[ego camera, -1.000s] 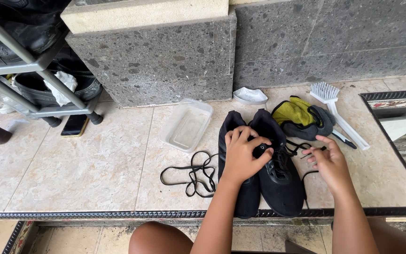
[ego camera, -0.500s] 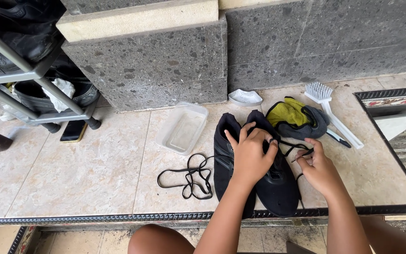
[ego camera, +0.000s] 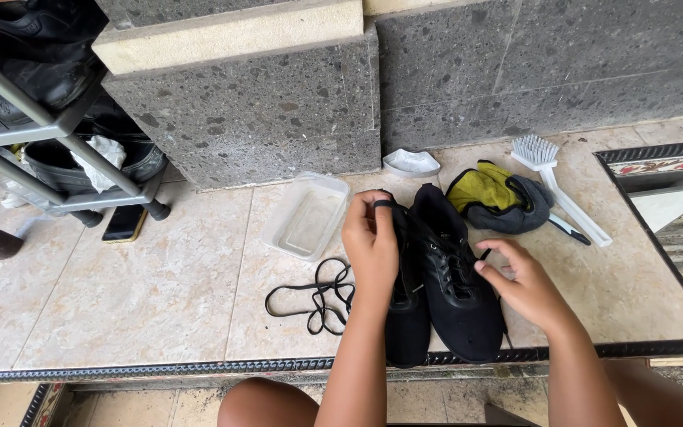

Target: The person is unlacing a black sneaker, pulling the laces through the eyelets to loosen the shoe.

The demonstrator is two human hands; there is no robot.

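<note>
I look down on a tiled ledge [ego camera: 120,300] backed by a grey stone wall [ego camera: 278,111], with a metal rack [ego camera: 49,134] of dark shoes at its far left corner and a phone [ego camera: 125,223] lying below it. Near the front edge, about the middle, stands a pair of black shoes [ego camera: 452,292], side by side and touching. My left hand [ego camera: 371,241] rests on the left shoe's opening, fingers curled and pinched on a black lace [ego camera: 385,204] looped over one fingertip; my right hand [ego camera: 525,283] is at the right shoe's eyelets, thumb and forefinger narrowed on a lace end, though I cannot tell how firmly. Behind the shoes lie a grey and yellow cloth [ego camera: 496,198], a white brush [ego camera: 555,178] toward the right edge, a clear tub [ego camera: 306,215] and a small white lid [ego camera: 411,163]. A loose lace [ego camera: 318,296] sprawls just left of the pair. I judge the shoes light and soft-sided, best steadied at the collar; the lace is limp and thin, so it wants a pinch close to its tip.
</note>
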